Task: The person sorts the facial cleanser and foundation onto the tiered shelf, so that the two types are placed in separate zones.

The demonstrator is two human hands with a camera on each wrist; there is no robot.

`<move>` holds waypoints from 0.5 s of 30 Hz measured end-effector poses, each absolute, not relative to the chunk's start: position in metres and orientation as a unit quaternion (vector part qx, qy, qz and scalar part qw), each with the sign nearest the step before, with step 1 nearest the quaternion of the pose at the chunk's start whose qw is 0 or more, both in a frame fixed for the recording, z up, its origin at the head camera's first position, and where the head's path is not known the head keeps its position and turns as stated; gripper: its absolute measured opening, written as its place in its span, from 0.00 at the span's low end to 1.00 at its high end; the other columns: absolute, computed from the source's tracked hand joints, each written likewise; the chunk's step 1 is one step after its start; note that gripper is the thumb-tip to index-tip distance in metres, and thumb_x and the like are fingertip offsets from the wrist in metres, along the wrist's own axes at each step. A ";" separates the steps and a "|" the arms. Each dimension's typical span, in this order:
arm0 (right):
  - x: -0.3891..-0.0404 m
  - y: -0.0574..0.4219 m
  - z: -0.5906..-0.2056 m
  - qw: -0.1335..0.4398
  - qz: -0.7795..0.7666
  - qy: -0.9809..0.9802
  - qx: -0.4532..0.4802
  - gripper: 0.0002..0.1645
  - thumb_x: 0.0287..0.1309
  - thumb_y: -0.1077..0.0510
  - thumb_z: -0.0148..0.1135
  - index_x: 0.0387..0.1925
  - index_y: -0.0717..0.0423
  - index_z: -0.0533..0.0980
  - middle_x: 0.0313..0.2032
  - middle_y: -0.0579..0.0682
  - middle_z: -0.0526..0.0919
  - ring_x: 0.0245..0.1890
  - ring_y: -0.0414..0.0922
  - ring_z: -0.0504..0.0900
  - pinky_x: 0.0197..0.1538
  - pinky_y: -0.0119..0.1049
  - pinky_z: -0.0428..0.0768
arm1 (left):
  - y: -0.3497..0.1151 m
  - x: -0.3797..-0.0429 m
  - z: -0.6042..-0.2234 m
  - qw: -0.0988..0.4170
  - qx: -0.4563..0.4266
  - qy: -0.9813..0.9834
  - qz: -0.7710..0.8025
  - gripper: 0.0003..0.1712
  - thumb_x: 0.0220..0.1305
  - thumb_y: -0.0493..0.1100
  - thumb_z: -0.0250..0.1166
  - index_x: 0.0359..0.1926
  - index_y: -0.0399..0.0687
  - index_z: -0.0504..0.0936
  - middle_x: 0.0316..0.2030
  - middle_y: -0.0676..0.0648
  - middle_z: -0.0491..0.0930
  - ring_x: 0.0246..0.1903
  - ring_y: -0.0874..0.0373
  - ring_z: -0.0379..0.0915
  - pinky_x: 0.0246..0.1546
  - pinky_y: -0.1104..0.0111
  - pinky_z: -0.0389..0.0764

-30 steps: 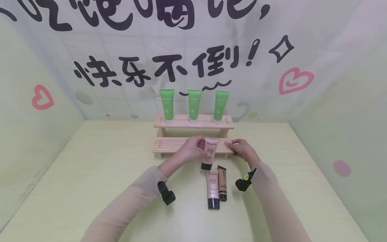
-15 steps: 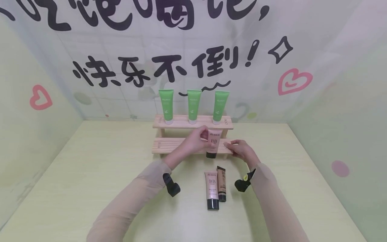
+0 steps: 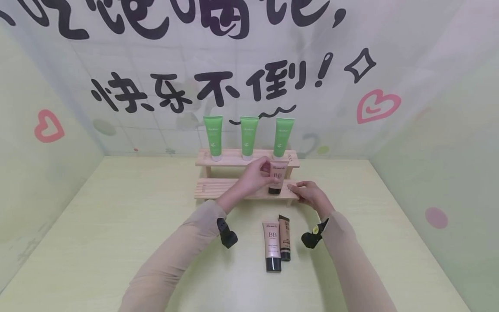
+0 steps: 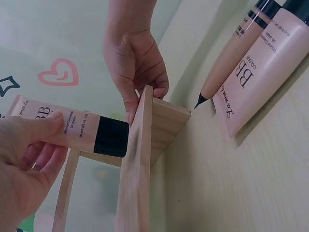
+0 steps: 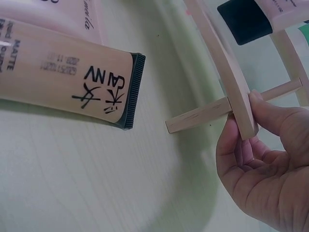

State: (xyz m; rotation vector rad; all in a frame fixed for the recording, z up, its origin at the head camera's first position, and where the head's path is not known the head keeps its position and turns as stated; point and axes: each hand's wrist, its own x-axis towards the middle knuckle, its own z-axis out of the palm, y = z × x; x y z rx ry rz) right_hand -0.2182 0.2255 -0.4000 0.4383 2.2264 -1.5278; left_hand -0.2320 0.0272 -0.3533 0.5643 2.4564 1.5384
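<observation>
From where I stand, the left hand (image 3: 253,175) has its thumb and fingers pinched round the body of a pink BB tube (image 3: 277,170), black cap downward. Gripping there leaves the cap free beneath the fingers, probably so its flat end can face the board. That cap is at the lower shelf (image 3: 216,187) of the wooden stand, near the other thumb; whether it touches, I can't tell.

The right hand (image 3: 310,193) grips the shelf's end, thumb on top and fingers curled underneath, which looks meant to steady a light stand. Beyond the left fingers, three green tubes (image 3: 212,135) stand upright on the upper shelf (image 3: 233,157), spaced apart, likely so each shows its front. Nearer the person than both sets of fingers, a second pink tube (image 3: 272,242) and a brown tube (image 3: 286,240) lie side by side on the worktop (image 3: 97,225), seemingly within easy reach.
</observation>
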 end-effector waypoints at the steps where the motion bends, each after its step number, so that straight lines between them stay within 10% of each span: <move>1: -0.218 0.225 -0.400 0.202 -0.548 0.796 0.157 0.31 0.62 0.51 0.53 0.57 0.70 0.60 0.28 0.45 0.74 0.25 0.34 0.72 0.31 0.24 0.76 | 0.028 -0.233 -0.354 0.092 0.189 0.828 0.520 0.23 0.48 0.37 0.69 0.47 0.45 0.73 0.45 0.46 0.78 0.47 0.55 0.75 0.51 0.67 0.77; 15: -0.219 0.227 -0.402 0.203 -0.555 0.793 0.150 0.32 0.63 0.52 0.52 0.57 0.72 0.59 0.25 0.44 0.74 0.24 0.34 0.72 0.31 0.24 0.77 | 0.041 -0.239 -0.363 0.080 0.191 0.825 0.527 0.25 0.49 0.36 0.68 0.50 0.47 0.72 0.47 0.46 0.77 0.50 0.54 0.75 0.51 0.68 0.78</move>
